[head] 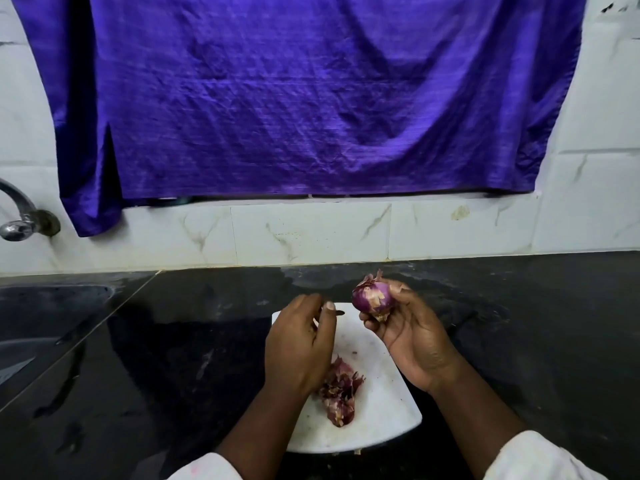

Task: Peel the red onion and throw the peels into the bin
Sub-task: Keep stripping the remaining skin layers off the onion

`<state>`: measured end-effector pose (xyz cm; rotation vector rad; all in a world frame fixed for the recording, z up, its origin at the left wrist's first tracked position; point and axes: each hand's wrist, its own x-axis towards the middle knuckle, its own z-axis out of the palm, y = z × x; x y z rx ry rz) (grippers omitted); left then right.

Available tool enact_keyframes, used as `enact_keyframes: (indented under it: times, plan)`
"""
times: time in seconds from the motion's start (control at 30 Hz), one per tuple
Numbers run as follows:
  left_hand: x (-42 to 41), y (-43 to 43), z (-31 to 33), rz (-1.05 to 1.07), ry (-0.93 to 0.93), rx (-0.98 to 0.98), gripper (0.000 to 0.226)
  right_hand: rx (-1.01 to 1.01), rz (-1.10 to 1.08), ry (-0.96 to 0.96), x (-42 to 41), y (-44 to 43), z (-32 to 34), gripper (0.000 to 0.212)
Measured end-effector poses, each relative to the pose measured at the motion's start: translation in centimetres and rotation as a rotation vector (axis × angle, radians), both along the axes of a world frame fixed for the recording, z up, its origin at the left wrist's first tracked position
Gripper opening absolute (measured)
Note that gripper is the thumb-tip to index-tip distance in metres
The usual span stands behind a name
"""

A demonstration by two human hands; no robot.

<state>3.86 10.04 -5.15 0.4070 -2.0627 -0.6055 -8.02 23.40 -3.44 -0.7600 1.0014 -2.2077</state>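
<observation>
Peeling sits about halfway, we judge: right hand (412, 337) grips the red onion (372, 299), papery patches remaining, over the far edge of the board (384, 410), left hand (298, 344) curled, maybe pinching a scrap, peels (339, 389) heaped mid-board, not yet binned.

At the centre of the frame the right hand (405, 337) grips a partly peeled red onion (373, 299) above a white cutting board (384, 410). Just left of it, the left hand (298, 344) hovers with curled fingers. A heap of peels (339, 393) lies on the board, lower middle.
</observation>
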Motion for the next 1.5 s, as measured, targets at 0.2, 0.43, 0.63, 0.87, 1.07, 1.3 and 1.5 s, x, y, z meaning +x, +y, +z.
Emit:
enact_keyframes:
  times: [0.2,0.43,0.63,0.87,1.07,1.3,1.5]
  plan:
    - [0.15,0.88,0.4,-0.199,0.105,0.0,0.037,0.137,-0.047,0.145,0.29,-0.55,-0.5,0.03]
    - [-0.01,0.68,0.35,-0.189,0.165,-0.057,0.022,0.152,-0.122,0.202,0.66,-0.56,-0.33,0.04]
    - [0.01,0.62,0.26,-0.173,0.162,-0.068,0.021,0.169,-0.185,0.265,0.79,-0.48,-0.37,0.031]
    - [0.06,0.33,0.32,-0.175,0.193,-0.052,0.018,0.169,-0.213,0.312,0.78,-0.5,-0.34,0.035]
    - [0.03,0.34,0.22,-0.186,0.196,-0.064,0.018,0.165,-0.23,0.325,0.61,-0.47,-0.49,0.043]
    - [0.13,0.58,0.31,-0.174,0.179,-0.054,0.022,0.175,-0.238,0.344,0.78,-0.51,-0.37,0.046]
    - [0.08,0.11,0.24,-0.179,0.181,-0.047,0.021,0.174,-0.241,0.339,0.74,-0.54,-0.5,0.039]
